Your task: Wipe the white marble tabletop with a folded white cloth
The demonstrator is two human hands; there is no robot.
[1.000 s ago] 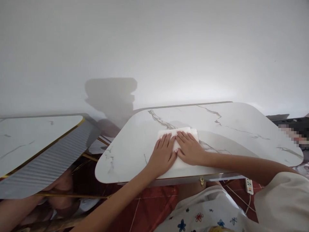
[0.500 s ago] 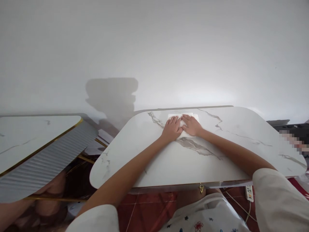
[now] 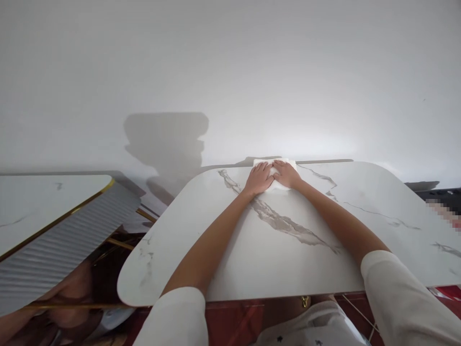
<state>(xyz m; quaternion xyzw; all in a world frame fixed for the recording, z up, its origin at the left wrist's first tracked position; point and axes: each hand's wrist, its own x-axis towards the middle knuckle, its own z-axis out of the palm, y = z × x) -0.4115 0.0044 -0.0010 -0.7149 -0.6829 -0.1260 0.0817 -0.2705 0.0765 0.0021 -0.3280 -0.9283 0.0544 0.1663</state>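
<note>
A folded white cloth [image 3: 282,185] lies at the far edge of a white marbled tabletop [image 3: 201,216], close to the wall. My left hand [image 3: 260,178] rests flat on the cloth's left part, fingers stretched out and palm down. On its right part lies my right hand [image 3: 285,173], also flat with the fingers spread a little. The two hands sit side by side, thumbs close together. Most of the cloth is hidden under them; its white edge shows beyond the fingertips and between the hands.
On the left stands another marbled table [image 3: 46,197] with a gold edge and grey ribbed side. Part of a person's bare legs [image 3: 72,293] shows beneath it. A pale wall [image 3: 230,72] rises behind the tables. A dark object [image 3: 442,193] is at the far right.
Both hands and the cloth have moved forward, away from me, up to the table's far edge. The view has shifted slightly, and the near edge of the table appears lower.
</note>
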